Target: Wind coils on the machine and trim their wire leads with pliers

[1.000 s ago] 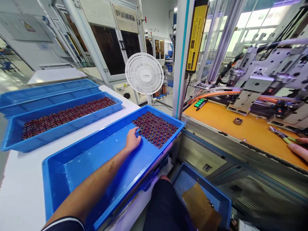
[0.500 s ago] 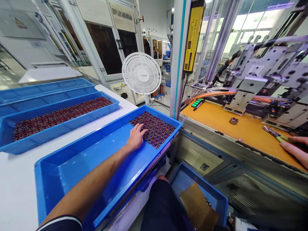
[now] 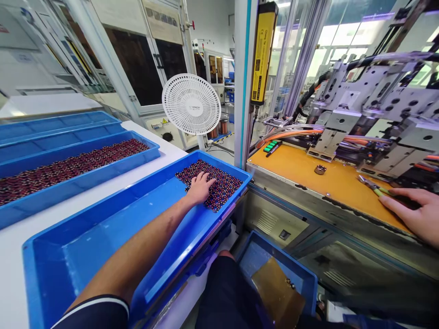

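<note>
My left hand (image 3: 201, 187) lies flat with fingers spread on a patch of small dark red and blue round parts (image 3: 226, 183) at the far end of the near blue tray (image 3: 113, 237). My right hand (image 3: 413, 214) rests palm down on the orange machine deck (image 3: 308, 176), fingers stretched out over a dark object that I cannot make out. Pliers with yellow-green handles (image 3: 372, 186) lie just beyond its fingertips. A small metal ring (image 3: 320, 169) sits alone on the deck.
A second blue tray (image 3: 78, 176) full of the same parts lies to the left, with more blue trays (image 3: 51, 125) behind. A white fan (image 3: 191, 105) stands beyond. Machine heads and cables (image 3: 370, 119) fill the right. A blue bin (image 3: 302, 278) with brown cardboard sits by my knee.
My left hand has slid forward from the edge of the parts onto them, fingers spreading. My right hand has come further into view on the orange deck.
</note>
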Available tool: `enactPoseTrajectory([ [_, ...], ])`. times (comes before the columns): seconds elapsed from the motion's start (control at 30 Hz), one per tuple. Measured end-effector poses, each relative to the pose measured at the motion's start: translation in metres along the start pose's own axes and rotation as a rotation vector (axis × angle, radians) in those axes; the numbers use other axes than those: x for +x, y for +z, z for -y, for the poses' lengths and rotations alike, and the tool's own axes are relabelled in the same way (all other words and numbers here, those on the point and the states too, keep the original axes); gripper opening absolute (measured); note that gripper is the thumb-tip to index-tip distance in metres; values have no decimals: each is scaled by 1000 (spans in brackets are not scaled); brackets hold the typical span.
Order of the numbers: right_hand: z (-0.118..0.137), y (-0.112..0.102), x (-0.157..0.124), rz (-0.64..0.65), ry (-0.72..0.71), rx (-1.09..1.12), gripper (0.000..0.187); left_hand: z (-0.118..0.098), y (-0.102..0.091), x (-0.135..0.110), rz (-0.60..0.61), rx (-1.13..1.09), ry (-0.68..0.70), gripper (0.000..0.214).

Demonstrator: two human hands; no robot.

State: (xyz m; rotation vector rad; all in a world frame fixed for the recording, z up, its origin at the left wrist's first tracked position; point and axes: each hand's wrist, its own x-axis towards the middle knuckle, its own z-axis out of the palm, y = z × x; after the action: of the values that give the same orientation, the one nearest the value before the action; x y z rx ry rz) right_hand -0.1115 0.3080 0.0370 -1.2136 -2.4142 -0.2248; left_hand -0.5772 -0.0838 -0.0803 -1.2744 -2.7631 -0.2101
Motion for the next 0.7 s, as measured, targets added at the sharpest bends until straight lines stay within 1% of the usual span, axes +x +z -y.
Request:
enactPoseTrajectory([
  [0.07,13,-10,-5,49,-2,28,95,-7,0,7,2,-1,11,47],
  [0.1,20,-15,-7,63,-5,38,93,-10,0,10,4,-4,10,45],
  [0.17,32,-24,-10,65,-2,37,80,-13,-1,14,2,-18,0,42],
  [0.23,43,-32,-12,66,10,21,58,-15,-4,15,-16,-43,-12,40],
  [0.3,52,-39,-14,71,19,5,42,-19,-10,13,-60,-72,-12,38],
  [0.4,63,-45,-18,83,26,23,36,-36,-32,7,-169,-106,48,37],
  [0.47,67,-47,-21,93,31,65,35,-58,-53,2,-254,-123,136,39],
  [0.57,67,-46,-23,84,59,132,32,-104,-89,-6,-358,-162,291,44],
  [0.63,64,-45,-22,80,75,159,28,-141,-107,-6,-368,-219,380,46],
  [0.7,61,-45,-21,84,72,157,27,-184,-115,-1,-321,-302,436,41],
])
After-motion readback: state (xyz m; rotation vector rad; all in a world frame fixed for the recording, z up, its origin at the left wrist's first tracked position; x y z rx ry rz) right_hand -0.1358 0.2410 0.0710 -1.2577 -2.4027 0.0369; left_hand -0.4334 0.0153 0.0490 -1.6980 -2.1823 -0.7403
